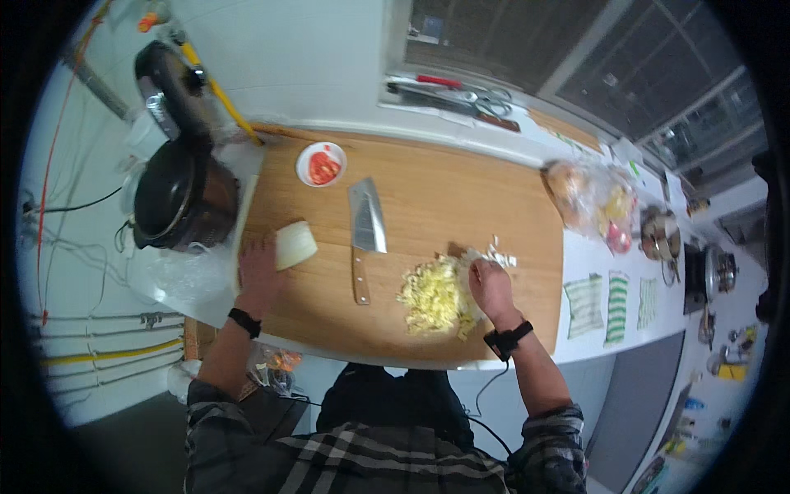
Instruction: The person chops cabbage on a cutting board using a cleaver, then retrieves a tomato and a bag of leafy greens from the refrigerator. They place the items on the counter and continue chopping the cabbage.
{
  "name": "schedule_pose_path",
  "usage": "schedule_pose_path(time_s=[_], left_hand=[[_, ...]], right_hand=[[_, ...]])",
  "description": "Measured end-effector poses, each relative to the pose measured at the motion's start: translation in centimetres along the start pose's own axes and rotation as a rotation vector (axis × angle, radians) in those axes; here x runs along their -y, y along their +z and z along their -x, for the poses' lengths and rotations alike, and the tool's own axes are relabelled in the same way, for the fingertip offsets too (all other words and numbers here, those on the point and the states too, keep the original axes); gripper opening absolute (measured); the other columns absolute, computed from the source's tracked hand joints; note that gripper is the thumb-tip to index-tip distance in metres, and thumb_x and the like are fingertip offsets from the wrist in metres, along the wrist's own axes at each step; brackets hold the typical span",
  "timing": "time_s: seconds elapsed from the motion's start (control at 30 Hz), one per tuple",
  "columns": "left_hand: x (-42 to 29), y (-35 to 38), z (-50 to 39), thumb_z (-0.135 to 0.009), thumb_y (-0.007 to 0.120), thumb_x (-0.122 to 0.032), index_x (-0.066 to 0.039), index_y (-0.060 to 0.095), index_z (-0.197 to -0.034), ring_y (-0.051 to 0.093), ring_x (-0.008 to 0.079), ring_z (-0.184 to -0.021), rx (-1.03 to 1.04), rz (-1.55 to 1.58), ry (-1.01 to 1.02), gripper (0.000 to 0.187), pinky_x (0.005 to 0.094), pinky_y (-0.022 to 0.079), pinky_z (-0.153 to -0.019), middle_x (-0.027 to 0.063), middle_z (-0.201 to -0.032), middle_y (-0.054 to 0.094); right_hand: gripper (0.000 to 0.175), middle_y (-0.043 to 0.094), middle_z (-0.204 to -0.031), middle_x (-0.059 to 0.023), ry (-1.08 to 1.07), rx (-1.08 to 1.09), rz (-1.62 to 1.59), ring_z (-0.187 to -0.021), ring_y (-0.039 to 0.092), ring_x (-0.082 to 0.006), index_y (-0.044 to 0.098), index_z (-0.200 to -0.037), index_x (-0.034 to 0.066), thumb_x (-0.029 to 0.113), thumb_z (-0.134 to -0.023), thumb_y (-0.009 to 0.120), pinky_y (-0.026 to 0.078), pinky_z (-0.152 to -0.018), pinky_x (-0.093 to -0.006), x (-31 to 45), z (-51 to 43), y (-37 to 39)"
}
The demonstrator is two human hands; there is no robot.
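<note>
On a large wooden cutting board [426,167], my left hand [259,268] touches the left side of a pale piece of cut vegetable [295,245]; its grip is unclear. My right hand [487,285] has curled fingers at the right edge of a heap of chopped yellow-green leafy vegetable [432,296]; whether it holds anything is hidden. Small white chopped bits [507,260] lie just beyond the right fingers. A cleaver [368,216] with a wooden handle lies flat between my hands, blade pointing away. Behind it at the left stands a white bowl [301,167] with red chopped pieces.
A black cooker [213,204] with a raised lid stands left of the board. Plastic bags of produce [592,197] overlap the board's right back corner. Folded striped cloths [583,305] lie on the right. Knives and scissors [494,102] rest on the window ledge.
</note>
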State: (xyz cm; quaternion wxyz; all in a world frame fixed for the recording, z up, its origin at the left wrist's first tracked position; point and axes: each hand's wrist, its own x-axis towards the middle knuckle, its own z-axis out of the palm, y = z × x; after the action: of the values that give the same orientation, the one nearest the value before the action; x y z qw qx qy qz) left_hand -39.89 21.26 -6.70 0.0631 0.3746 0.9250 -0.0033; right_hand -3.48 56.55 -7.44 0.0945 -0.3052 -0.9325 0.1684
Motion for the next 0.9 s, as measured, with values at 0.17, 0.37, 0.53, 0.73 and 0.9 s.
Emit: schedule_pose_path(time_s=[0.17,0.37,0.53,0.73,0.9], left_hand=[[-0.1,0.1,0.8,-0.078,0.078,-0.043,-0.009,0.046,-0.148,0.053,0.039,-0.126,-0.099,0.024,0.009,0.084,0.0564,0.04,-0.107,0.0187,-0.134,0.058],[-0.6,-0.3,1.9,-0.075,0.079,-0.043,-0.008,0.05,-0.143,0.057,0.0373,-0.117,-0.21,0.049,0.098,0.083,0.0566,0.043,-0.098,0.0162,-0.13,0.06],[-2.5,-0.4,3.7,-0.068,0.079,-0.038,-0.005,0.058,-0.136,0.062,0.0361,-0.114,-0.11,0.07,0.078,0.078,0.0518,0.047,-0.093,0.0175,-0.117,0.067],[-4.1,0.1,6.3,-0.072,0.081,-0.042,-0.006,0.05,-0.144,0.054,0.036,-0.123,-0.152,0.125,0.057,0.086,0.0549,0.04,-0.102,0.0183,-0.132,0.058],[-3.1,1.5,6.6,-0.072,0.081,-0.039,-0.003,0.047,-0.146,0.051,0.0407,-0.124,-0.076,0.226,0.051,0.089,0.0579,0.038,-0.104,0.0222,-0.137,0.054]], right_hand=[[0.018,0.071,-0.091,-0.0164,0.004,-0.019,-0.165,-0.086,0.069,-0.0344,0.07,-0.103,0.0038,0.009,-0.086,0.074,0.057,-0.076,-0.0427,0.0,1.0,-2.2],[0.027,0.07,-0.099,-0.0143,-0.159,0.014,-0.119,-0.094,0.067,-0.0348,0.073,-0.108,0.0059,0.02,-0.086,0.076,0.056,-0.081,-0.0436,2.9,0.9,-0.5],[0.016,0.068,-0.085,-0.0157,-0.315,0.158,0.143,-0.084,0.066,-0.0362,0.071,-0.091,0.0061,0.015,-0.078,0.073,0.052,-0.079,-0.0491,4.8,0.2,1.2],[0.018,0.068,-0.086,-0.0174,0.02,0.135,-0.231,-0.084,0.066,-0.0374,0.073,-0.097,0.0021,0.01,-0.083,0.077,0.054,-0.073,-0.0442,3.9,-0.1,-0.4],[0.018,0.066,-0.084,-0.0127,-0.062,-0.002,-0.431,-0.073,0.062,-0.0221,0.072,-0.096,-0.0018,0.009,-0.085,0.08,0.051,-0.067,-0.0322,1.4,0.7,-2.4]])
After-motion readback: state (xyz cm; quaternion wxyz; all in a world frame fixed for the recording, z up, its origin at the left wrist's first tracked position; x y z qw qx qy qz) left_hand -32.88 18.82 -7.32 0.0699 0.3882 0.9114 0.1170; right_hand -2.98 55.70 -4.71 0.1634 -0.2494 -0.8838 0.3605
